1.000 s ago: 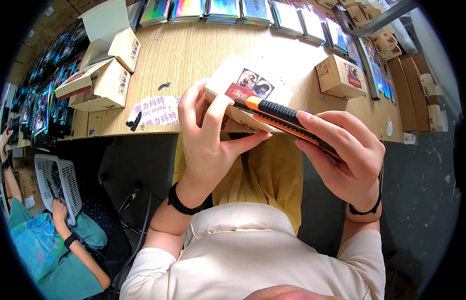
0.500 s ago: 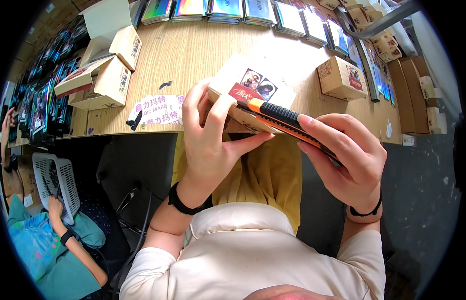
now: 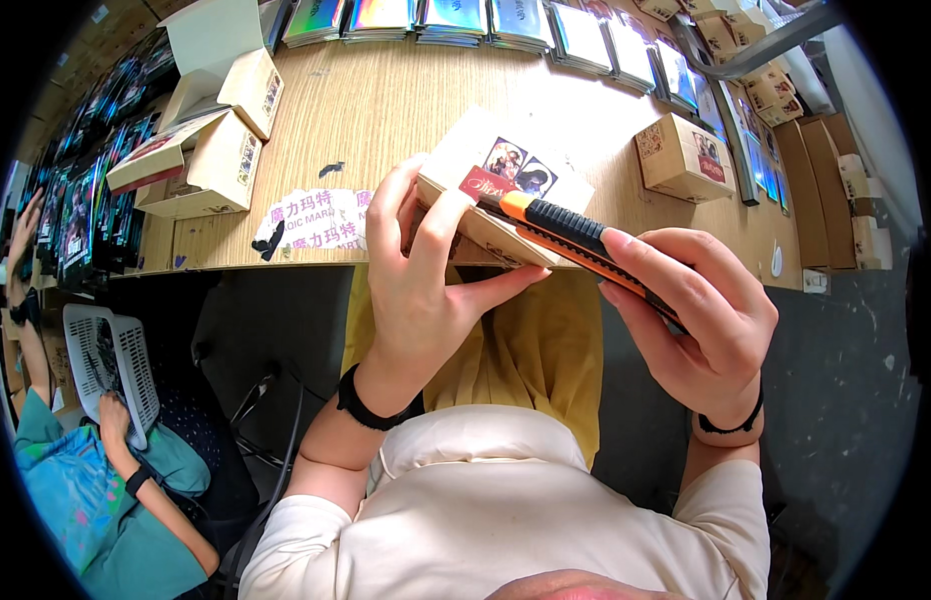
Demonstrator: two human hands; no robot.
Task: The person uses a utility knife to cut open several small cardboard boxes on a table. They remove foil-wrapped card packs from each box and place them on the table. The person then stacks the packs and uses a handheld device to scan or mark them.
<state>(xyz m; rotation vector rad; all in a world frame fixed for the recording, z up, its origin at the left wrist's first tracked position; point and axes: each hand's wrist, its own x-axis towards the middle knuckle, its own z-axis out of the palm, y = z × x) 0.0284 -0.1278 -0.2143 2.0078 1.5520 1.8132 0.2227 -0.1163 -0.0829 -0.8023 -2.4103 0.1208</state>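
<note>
My left hand (image 3: 426,280) grips a small cardboard box (image 3: 486,185) with a picture label, holding it over the front edge of the wooden table (image 3: 406,100). My right hand (image 3: 701,320) is closed around an orange and black utility knife (image 3: 576,235). The knife's front end lies against the box's near top edge, by the red label. Whether a blade is out cannot be seen.
An open cardboard box (image 3: 211,120) stands at the table's left, a closed small box (image 3: 681,155) at the right. Rows of shiny card packs (image 3: 456,20) line the far edge. A white sticker (image 3: 311,220) lies near the front. Another person (image 3: 96,480) sits lower left by a white basket (image 3: 111,360).
The box and knife have shifted slightly in my hands; both grips are unchanged. The person at lower left has moved an arm.
</note>
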